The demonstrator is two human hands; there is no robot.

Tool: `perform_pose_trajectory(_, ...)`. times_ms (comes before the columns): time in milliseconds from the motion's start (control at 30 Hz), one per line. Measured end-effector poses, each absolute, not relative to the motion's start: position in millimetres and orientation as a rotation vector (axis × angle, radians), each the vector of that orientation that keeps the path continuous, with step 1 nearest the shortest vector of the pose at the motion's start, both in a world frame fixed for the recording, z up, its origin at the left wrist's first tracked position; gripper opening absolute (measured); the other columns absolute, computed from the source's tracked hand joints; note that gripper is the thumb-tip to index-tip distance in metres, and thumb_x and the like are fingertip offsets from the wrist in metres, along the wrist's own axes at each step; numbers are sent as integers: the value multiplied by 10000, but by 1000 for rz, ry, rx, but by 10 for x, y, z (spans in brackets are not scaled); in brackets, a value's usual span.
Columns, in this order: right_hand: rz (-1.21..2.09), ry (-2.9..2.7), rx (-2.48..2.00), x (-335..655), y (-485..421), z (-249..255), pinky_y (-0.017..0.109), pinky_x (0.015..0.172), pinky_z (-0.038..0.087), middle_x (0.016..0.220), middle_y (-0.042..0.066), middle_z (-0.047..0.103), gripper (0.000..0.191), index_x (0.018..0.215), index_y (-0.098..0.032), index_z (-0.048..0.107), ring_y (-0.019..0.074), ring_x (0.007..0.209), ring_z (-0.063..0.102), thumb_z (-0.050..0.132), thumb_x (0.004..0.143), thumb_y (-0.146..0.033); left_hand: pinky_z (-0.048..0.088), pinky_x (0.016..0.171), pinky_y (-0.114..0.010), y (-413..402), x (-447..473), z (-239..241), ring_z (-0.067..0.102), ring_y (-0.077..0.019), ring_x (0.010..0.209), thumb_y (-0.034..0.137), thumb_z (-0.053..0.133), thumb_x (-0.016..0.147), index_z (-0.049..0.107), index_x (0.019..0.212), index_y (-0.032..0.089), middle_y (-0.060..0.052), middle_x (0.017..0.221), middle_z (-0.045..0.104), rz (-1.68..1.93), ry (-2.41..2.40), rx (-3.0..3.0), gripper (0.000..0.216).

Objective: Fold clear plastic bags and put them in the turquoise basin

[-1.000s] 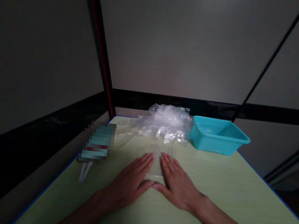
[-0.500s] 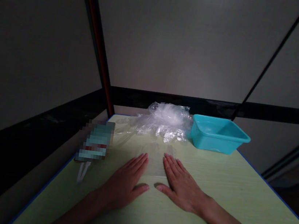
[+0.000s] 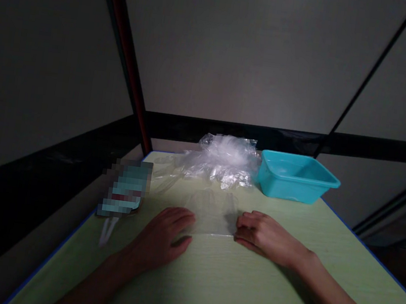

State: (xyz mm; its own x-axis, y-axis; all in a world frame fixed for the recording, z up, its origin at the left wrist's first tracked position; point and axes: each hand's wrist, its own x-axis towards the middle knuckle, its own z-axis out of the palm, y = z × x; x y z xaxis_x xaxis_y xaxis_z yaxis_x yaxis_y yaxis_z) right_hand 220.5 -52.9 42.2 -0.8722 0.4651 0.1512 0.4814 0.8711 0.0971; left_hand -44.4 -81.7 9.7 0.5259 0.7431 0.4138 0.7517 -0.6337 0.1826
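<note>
Left grip: The left hand [image 3: 162, 234] is laid palm down with the fingers bent. Their tips are set at the left edge of a flat piece of clear, thin plastic film [image 3: 213, 213]. Whether the film is pinched or only pressed cannot be told.
Right grip: The right hand [image 3: 263, 234] is curled into a loose fist, knuckles up, with the fingertips gathered at the film's near right corner. A pinch on the edge is suggested, but it cannot be told for certain.
Film's place: The piece is spread flat on the pale green, blue-edged counter [image 3: 245, 287], between the two hands and touched by both.
Handling: The film is judged to be nearly weightless, limp and slippery. It is likely to cling to the counter and to itself, to wrinkle easily and to be lifted by any draught. Tearing is to be expected only under a sharp pull.
Where to hold: The edges or near corners are best taken between thumb and fingertip. The flat middle offers nothing to be gripped.
Behind the film: A crumpled heap of clear plastic film [image 3: 224, 162] is piled at the far edge of the counter.
Far right: A teal rectangular plastic tub [image 3: 296, 179] is set just beside the heap.
Left edge: A blurred teal packet [image 3: 125, 189] is seen there, with a thin white strip [image 3: 106, 231] near it.
</note>
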Motion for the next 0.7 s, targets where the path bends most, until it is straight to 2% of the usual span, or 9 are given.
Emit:
perform_pose_trajectory(300, -430, -2905, -793, 2150, -570, 424, 288, 588, 354, 720, 34, 563, 260, 671, -145, 586, 139, 676, 517, 416, 865, -168, 434, 865, -368, -805, -430, 96, 550, -210, 959, 200, 534, 721, 571, 1016, 175, -72, 1042, 609, -710, -1379, -2718, 299)
perform_pose_trajectory(533, -440, -2904, -791, 2146, -566, 416, 290, 582, 355, 715, 35, 569, 289, 667, -153, 588, 136, 662, 520, 377, 865, -141, 436, 864, -351, -794, -439, 63, 555, -202, 953, 200, 538, 715, 572, 1022, 200, -57, 1039, 611, -768, -1404, -2728, 308)
perform_pose_trajectory(700, -387, -2897, -775, 2151, -553, 390, 287, 586, 362, 724, 33, 570, 230, 697, -155, 583, 141, 666, 525, 405, 841, -135, 437, 859, -352, -797, -434, 70, 555, -205, 949, 198, 537, 717, 569, 1022, 183, -67, 1037, 612, -733, -1410, -2720, 307)
